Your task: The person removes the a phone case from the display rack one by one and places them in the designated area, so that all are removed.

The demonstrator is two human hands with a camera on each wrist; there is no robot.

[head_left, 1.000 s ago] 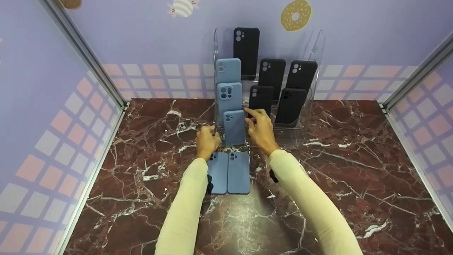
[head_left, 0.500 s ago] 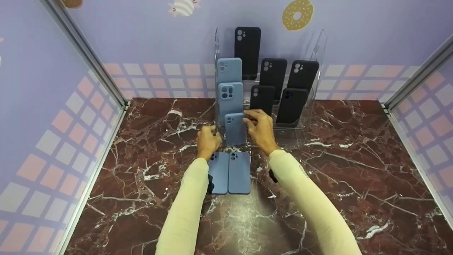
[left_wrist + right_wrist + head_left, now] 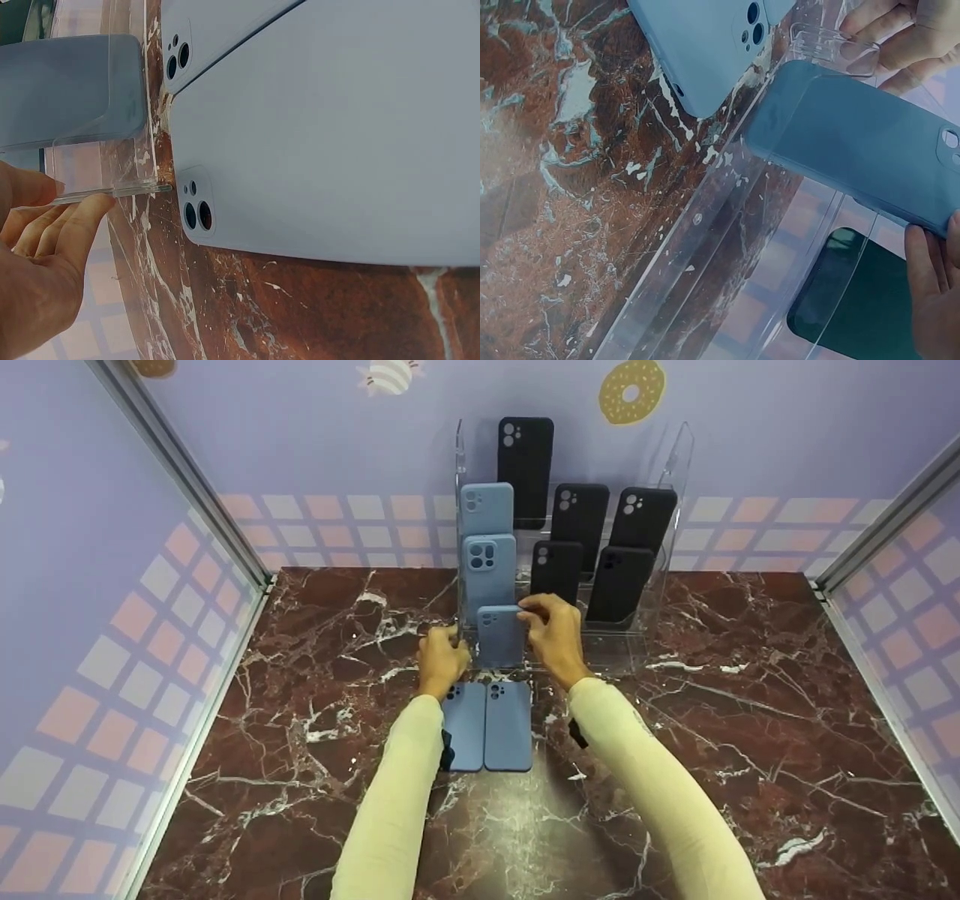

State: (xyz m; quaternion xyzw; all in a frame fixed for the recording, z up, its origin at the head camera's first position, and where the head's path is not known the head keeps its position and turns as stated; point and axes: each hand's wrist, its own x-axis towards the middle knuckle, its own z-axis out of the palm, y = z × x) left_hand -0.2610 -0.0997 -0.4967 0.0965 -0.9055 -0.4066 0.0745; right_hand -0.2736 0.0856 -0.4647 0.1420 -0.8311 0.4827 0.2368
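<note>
My right hand (image 3: 555, 639) pinches the upper right edge of a blue phone case (image 3: 499, 639), which leans in the lowest row of a clear acrylic display stand (image 3: 621, 649). In the right wrist view, the bottom end of this case (image 3: 795, 112) sits behind the stand's clear front lip. My left hand (image 3: 442, 661) grips the stand's clear side panel (image 3: 124, 192) between thumb and fingers. Two more blue phone cases, a left one (image 3: 466, 727) and a right one (image 3: 508, 727), lie side by side on the table just before the stand.
Higher on the stand's left side stand two lighter blue cases, an upper one (image 3: 487, 508) and a lower one (image 3: 490, 577). Several black cases (image 3: 581, 521) fill other places, one (image 3: 526, 472) at the top. Patterned walls enclose the marbled table (image 3: 750, 720) at the back and sides.
The upper end of the pinched blue case has come down and tips toward the front, and my right fingers have followed it slightly. My left hand keeps its grip on the stand.
</note>
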